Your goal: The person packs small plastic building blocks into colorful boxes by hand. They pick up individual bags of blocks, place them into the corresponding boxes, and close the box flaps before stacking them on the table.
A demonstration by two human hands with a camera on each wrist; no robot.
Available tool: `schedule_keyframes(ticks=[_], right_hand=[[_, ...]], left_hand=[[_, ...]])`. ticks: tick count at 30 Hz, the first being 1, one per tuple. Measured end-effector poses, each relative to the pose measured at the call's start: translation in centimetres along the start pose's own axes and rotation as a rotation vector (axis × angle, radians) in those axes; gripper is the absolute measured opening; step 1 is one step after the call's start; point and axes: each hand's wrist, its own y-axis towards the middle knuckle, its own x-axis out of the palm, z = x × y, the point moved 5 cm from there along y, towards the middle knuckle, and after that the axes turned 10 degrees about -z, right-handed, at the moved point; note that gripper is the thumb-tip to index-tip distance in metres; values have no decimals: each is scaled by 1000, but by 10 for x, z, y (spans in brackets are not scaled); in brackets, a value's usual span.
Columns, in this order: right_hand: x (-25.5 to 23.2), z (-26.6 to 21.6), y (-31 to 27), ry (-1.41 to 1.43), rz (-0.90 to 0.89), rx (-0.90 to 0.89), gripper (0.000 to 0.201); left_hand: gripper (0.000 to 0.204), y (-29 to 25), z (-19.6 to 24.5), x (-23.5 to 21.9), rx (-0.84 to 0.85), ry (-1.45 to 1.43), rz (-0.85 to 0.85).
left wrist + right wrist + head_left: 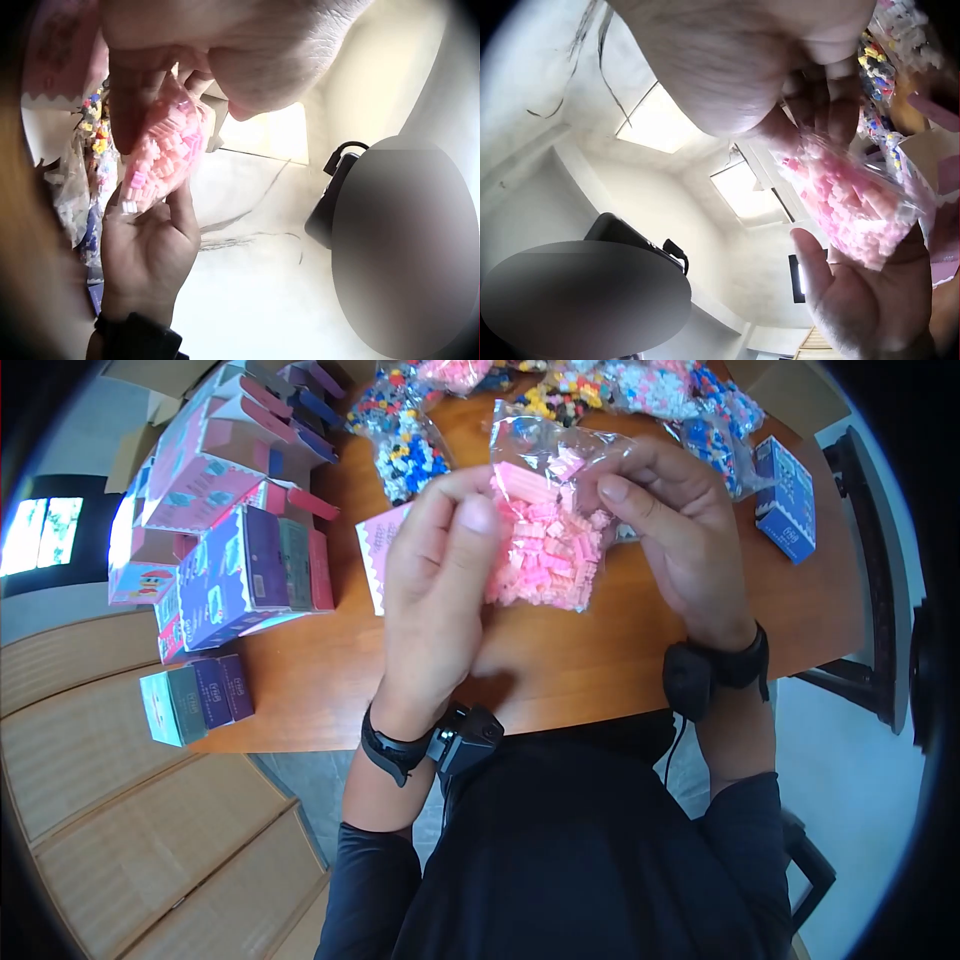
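A clear bag of pink bricks (545, 545) is held up above the wooden table between both hands. The left hand (435, 575) grips its left side, thumb in front and fingers behind. On the upper right, the right hand (685, 530) pinches the bag's clear film between thumb and curled fingers. In the left wrist view the bag (169, 146) hangs between the two hands, full of light and brighter pink pieces. The right wrist view shows the bag (847, 199) near the left hand's raised thumb and palm (862, 300).
Opened pink and purple boxes (215, 575) stand along the table's left side, with smaller boxes (205, 695) at the near left corner. Several bags of coloured bricks (410, 455) lie across the back. A blue box (787, 500) stands at the right; a pink card (375, 550) lies behind the left hand.
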Motion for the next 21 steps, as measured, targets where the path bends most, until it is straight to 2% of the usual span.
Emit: schedule_keyframes(ticks=[1,2,3,4,5,7,8,9,10,12,15,18,19,21], right_hand=[[-1,-2,3,44,-44,-103,15],[-3,-3,3,68,-17,-109,16],[-3,-5,3,93,6,-113,18],[-1,-7,5,121,24,-119,19],[-1,-6,6,153,151,-111,23],[7,-6,4,-41,158,-97,29],[9,-10,5,-130,150,-105,32],[6,-9,5,-224,31,16,35],[2,-8,3,-330,-84,132,38],[1,-9,0,-64,-55,260,37],[15,-15,1,170,-126,150,39],[40,-13,1,211,-180,220,42],[34,0,0,176,-177,202,39],[29,4,0,214,-186,246,39]], left_hand=[[29,0,-2,5,-10,57,5],[32,0,-2,6,-20,113,10],[44,-1,-8,4,-175,58,-53],[39,-1,-9,4,-171,55,-57],[39,-2,-10,1,-140,151,-46],[40,-2,-6,-4,-110,408,-47],[42,-3,-1,-5,-115,569,-56],[49,-5,0,-6,-117,666,-101],[54,-5,5,-6,20,677,-103],[53,-6,14,-11,-86,326,17],[47,-10,41,-17,106,330,180],[40,-20,52,-4,127,665,147],[38,-24,52,-4,172,750,147],[38,-39,64,-7,222,896,234]])
